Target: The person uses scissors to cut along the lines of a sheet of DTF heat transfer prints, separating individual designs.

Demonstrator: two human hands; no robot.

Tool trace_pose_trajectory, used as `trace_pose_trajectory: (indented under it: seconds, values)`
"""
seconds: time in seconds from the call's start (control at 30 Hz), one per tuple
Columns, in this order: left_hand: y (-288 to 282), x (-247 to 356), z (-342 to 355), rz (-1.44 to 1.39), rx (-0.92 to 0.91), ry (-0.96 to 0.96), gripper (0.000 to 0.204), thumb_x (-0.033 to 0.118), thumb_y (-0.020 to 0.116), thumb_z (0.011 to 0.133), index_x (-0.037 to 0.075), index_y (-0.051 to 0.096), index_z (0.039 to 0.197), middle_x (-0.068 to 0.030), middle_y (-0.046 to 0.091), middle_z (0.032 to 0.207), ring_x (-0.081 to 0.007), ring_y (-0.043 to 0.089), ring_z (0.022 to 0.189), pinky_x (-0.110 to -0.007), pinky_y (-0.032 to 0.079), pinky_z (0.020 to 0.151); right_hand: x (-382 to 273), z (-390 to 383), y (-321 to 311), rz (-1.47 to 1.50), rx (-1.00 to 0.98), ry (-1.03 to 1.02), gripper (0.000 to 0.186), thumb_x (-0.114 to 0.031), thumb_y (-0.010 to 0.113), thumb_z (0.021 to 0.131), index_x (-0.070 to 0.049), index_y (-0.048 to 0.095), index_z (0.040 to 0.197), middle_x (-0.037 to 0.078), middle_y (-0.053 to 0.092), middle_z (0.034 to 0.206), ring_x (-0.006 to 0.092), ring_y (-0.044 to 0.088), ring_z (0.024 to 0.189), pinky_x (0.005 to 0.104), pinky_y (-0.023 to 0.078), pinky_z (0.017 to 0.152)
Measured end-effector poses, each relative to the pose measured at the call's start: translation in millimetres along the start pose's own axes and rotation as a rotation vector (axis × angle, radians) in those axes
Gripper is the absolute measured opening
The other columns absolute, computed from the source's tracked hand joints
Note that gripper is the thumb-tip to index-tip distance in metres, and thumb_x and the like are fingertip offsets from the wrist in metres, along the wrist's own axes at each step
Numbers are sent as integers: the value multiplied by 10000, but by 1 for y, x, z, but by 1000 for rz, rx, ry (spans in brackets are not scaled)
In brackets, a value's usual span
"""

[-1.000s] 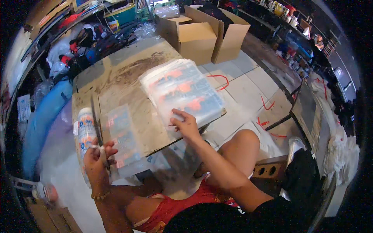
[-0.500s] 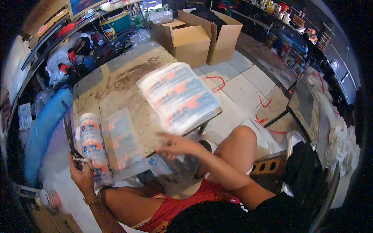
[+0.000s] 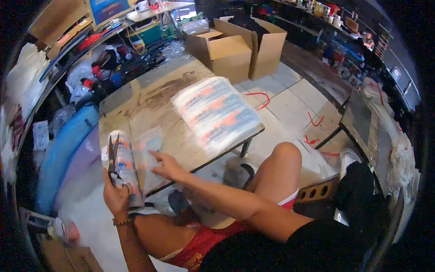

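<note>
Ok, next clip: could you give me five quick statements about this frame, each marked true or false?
1. The left hand holds scissors. True.
2. The right hand is on the stack of printed sheets. False: it is at the separate clear printed sheet; contact is too blurred to confirm.
3. The cardboard boxes stand beyond the table. True.
4. The printed roll is to the right of the stack. False: it is to the left.
5. The beaded bracelet is on the right wrist. False: it is on the left.

head: left head-worn fisheye | faces down | hands (image 3: 116,197) near, table (image 3: 145,113) beyond
</note>
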State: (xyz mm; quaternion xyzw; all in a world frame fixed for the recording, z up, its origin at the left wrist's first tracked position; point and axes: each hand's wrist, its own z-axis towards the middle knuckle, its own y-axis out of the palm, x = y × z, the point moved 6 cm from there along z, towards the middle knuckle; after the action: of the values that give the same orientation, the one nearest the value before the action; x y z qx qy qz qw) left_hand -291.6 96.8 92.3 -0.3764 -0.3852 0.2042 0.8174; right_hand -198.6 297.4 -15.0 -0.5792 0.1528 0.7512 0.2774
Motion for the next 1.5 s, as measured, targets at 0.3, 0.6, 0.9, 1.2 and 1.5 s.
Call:
trace_pose_trajectory:
  seconds: [0.3, 0.6, 0.9, 1.2, 1.5]
  values:
    - [-38, -31, -4, 132, 216, -186, 681, 83, 654, 697, 21, 467, 1348, -231, 642, 1130, -390, 622, 1030, -420, 489, 883, -70, 10, -74, -161, -44, 22, 535, -56, 565, 730, -7, 590, 1262, 182, 665, 1154, 144, 641, 756, 282, 527, 706]
    - [-18, 6, -25, 95, -2, -170, 664, 131, 670, 689, 64, 507, 1329, -208, 667, 1047, -356, 650, 961, -414, 504, 838, -64, -55, -244, -62, 251, 58, 463, 0, 639, 800, 14, 587, 1260, 144, 636, 1207, 163, 617, 960, 277, 497, 846]
    - [-3, 1, -22, 35, -15, -172, 644, 141, 669, 693, 50, 513, 1311, -218, 675, 997, -366, 657, 909, -426, 509, 818, -4, -140, -250, 487, 677, 350, 516, -158, 617, 934, -20, 442, 1400, 119, 534, 1311, 175, 543, 1094, 309, 452, 928]
    - [-20, 13, -26, 75, 117, -181, 637, 166, 703, 741, 28, 482, 1323, -177, 686, 969, -332, 665, 913, -437, 507, 827, 22, -183, -152, 669, 385, 348, 647, -158, 564, 961, -116, 229, 1513, 36, 524, 1250, 157, 537, 1086, 384, 466, 944]
    - [17, 91, -207, -1167, -580, -570, 644, 43, 662, 862, 14, 338, 1418, -145, 603, 1162, -196, 605, 1008, -299, 520, 835, 18, -144, -90, 243, 301, 439, 533, -112, 691, 879, 2, 488, 1358, 128, 597, 1188, 125, 612, 914, 264, 530, 773]
